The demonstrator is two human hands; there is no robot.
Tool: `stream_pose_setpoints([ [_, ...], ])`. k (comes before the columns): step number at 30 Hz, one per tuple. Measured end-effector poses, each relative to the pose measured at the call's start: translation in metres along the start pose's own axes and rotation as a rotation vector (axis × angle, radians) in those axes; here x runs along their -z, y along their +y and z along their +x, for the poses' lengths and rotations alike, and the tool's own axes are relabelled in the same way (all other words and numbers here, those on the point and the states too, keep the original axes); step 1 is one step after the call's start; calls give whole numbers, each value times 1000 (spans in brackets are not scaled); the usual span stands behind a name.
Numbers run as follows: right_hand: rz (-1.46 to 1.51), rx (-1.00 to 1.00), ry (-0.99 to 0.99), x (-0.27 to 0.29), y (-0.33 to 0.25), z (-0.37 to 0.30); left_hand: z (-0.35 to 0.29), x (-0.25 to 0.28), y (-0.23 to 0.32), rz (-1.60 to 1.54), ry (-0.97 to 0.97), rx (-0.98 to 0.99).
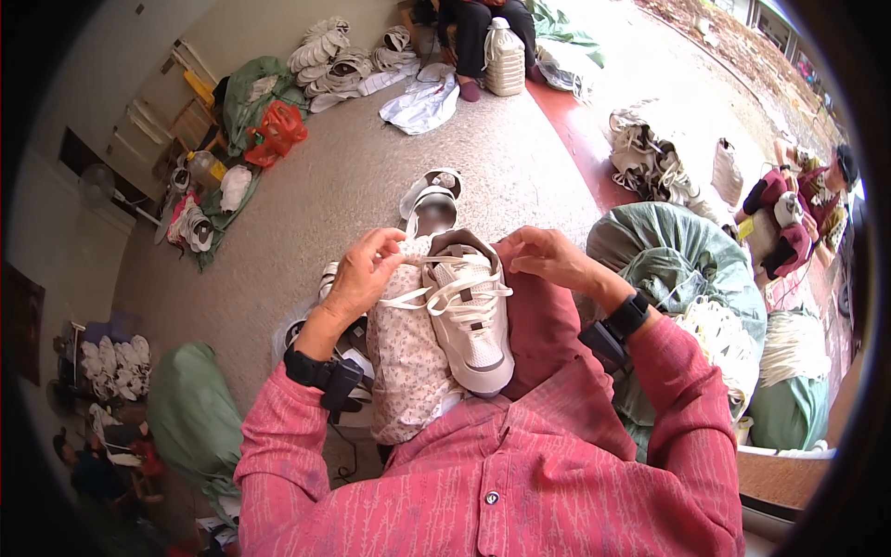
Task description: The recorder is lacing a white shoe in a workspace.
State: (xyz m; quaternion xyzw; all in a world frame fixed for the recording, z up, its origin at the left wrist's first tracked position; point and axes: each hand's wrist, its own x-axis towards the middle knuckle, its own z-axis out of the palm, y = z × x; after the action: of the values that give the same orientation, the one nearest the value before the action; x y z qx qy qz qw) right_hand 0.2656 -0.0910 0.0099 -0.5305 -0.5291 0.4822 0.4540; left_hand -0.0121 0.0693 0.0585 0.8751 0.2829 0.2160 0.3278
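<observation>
A white and beige lace-up sneaker [469, 325] lies across my lap, its toe toward me and its opening away. White shoelaces [455, 295] are threaded through its eyelets, with a loose loop hanging off the left side. My left hand [364, 274] is closed in a pinch beside the shoe's upper left, where a strand of lace runs to the fingers. On the other side, my right hand [554, 258] is held near the collar with thumb and fingers together. What sits between those fingertips is too small to make out.
More shoes [434, 190] lie on the floor beyond my knees, others beside my left leg. At right stand a large green sack [668, 246] and a bundle of white laces [719, 339]. Another green sack [193, 404] is at left. People sit at the back and far right.
</observation>
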Motion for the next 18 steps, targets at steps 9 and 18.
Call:
stream_pose_setpoints([
  [9, -749, 422, -28, -17, -12, 6, 4, -27, 22, -99, -57, -359],
  [18, -667, 308, 41, -25, -31, -3, 30, -60, 5, -73, -161, -352],
])
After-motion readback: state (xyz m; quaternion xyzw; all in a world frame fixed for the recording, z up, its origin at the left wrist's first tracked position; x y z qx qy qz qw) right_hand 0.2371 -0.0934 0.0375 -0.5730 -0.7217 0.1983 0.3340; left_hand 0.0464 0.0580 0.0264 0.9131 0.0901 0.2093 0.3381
